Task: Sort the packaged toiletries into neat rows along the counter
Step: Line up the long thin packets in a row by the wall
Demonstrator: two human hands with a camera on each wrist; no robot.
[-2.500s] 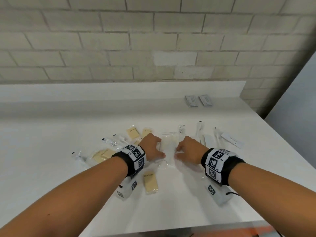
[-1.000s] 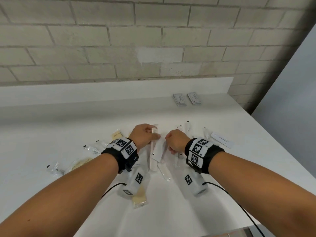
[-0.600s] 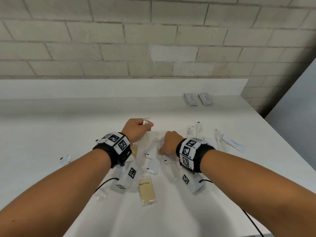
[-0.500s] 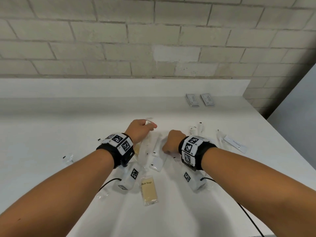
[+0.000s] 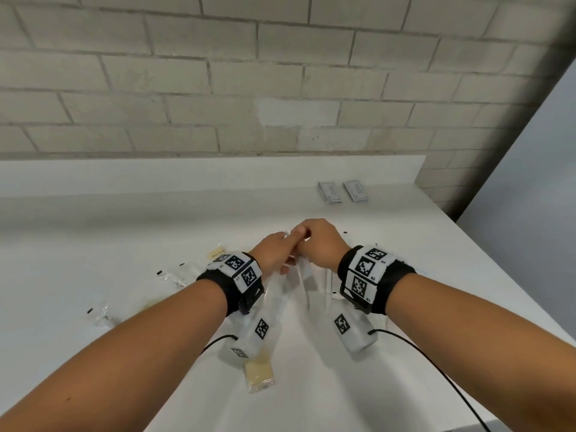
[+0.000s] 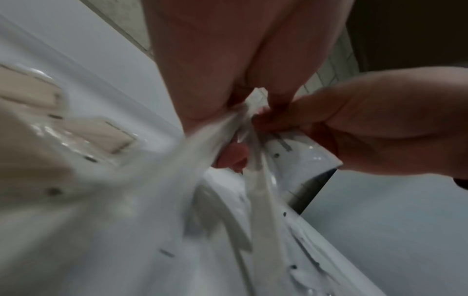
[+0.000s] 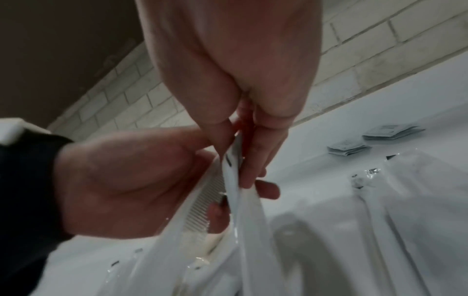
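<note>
Both hands meet above the middle of the white counter (image 5: 93, 244). My left hand (image 5: 288, 244) grips a bunch of long clear-wrapped white combs (image 5: 300, 275) by their top ends, and they hang down toward the counter. In the right wrist view the comb teeth (image 7: 202, 202) show against the left palm. My right hand (image 5: 314, 241) pinches the top of the same bunch (image 7: 234, 148) between thumb and fingers. In the left wrist view the wrappers (image 6: 253, 112) fan downward from the pinch, blurred.
A tan soap packet (image 5: 258, 374) lies near me under the left wrist, another (image 5: 216, 254) lies farther left. Small clear packets (image 5: 168, 275) are scattered at the left. Two grey sachet stacks (image 5: 329, 192) sit by the back ledge. More wrapped items (image 7: 405, 190) lie to the right.
The hands have drawn together and moved away from me. The wrapped combs, earlier flat on the counter, are now gathered and lifted by their top ends.
</note>
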